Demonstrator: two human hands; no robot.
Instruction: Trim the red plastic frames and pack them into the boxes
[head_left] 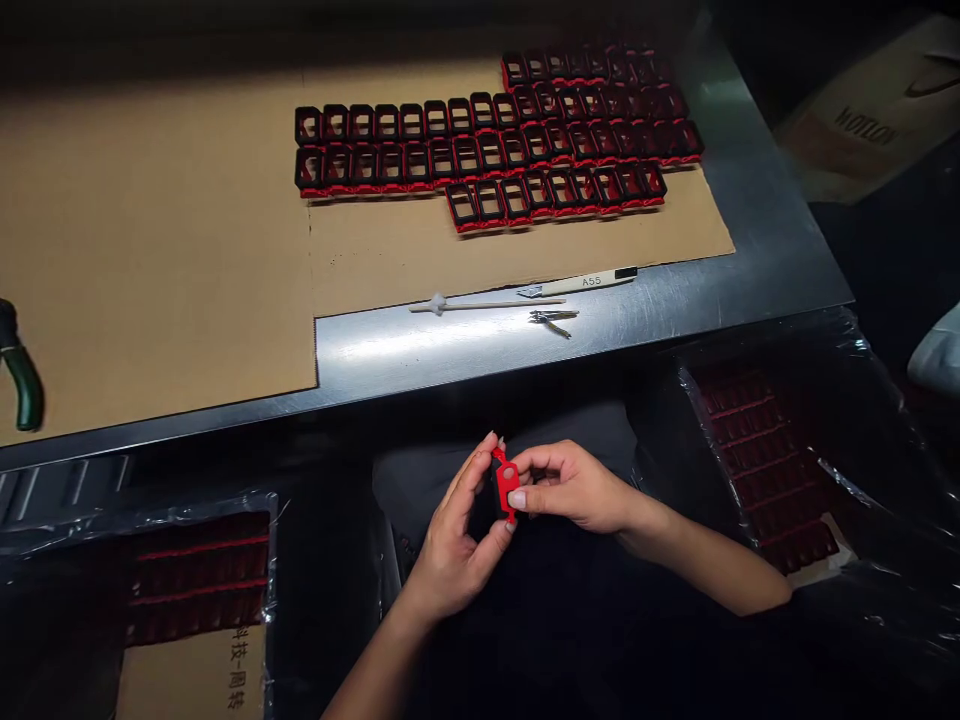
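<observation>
Beside the table (pixel 420 350), the upward-slanting left hand (pixel 456 548) and sideways right hand (pixel 577 487) pinch one red part (pixel 505 488).

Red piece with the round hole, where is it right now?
In the head view, the red piece is below and just right of centre, held between the left hand and right hand, nearer the wearer than the metal table.
</observation>
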